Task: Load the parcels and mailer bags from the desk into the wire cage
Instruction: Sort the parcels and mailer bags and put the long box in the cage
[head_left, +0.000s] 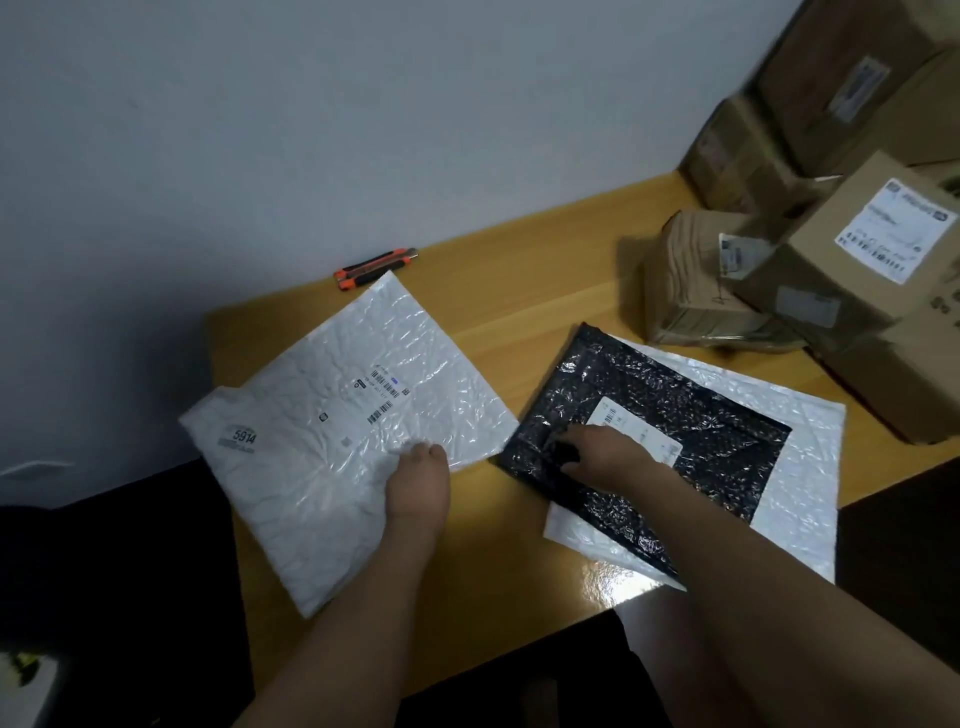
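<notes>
The step in hand looks like the pick-up of the soft mail, one bag to each hand; the wire cage is nowhere in view, so the carry has not begun and most of the task seems yet to do. Nearest, the left hand (418, 480) pinches the near right edge of a large white crinkled plastic mailer bag (332, 415), thumb on top, fingers hidden beneath; the bag overhangs the left end of the glossy wooden desk (493, 597). Just to the right, the right hand (605, 452) rests on a black crinkled plastic mailer bag (675, 415), fingertips toward its left edge, beside its white label; whether they press flat or nip a fold I cannot tell. That black bag lies atop a second flat white padded mailer (802, 467). The next move, I judge, calls for a sure hold on the black bag's edge, peeling it off the one beneath without dragging it, then lifting both bags and turning toward the cage. Farther back, an orange-and-black utility knife (376, 267) lies by the wall; a heap of brown cardboard parcels (857, 249) fills the far right corner.
</notes>
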